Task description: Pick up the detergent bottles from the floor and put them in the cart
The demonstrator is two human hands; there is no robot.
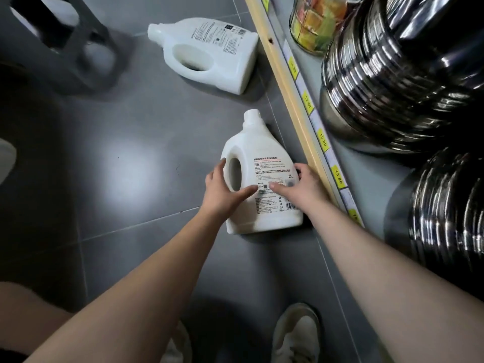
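A white detergent bottle (258, 179) lies flat on the grey tiled floor (117, 179), cap pointing away from the person, printed label facing up, with an oval handle opening on its left side. It sits just beside the wooden edge of a shelf (293, 106). The left hand (225, 189) rests on the handle side, fingers spread around the opening; the right hand (301, 187) presses the label side, fingers wrapped over the bottle's right edge. A second white bottle (209, 53) lies on its side farther off. The label text is too small to read. The cart cannot be identified; a dark blurred frame (68, 43) sits upper left.
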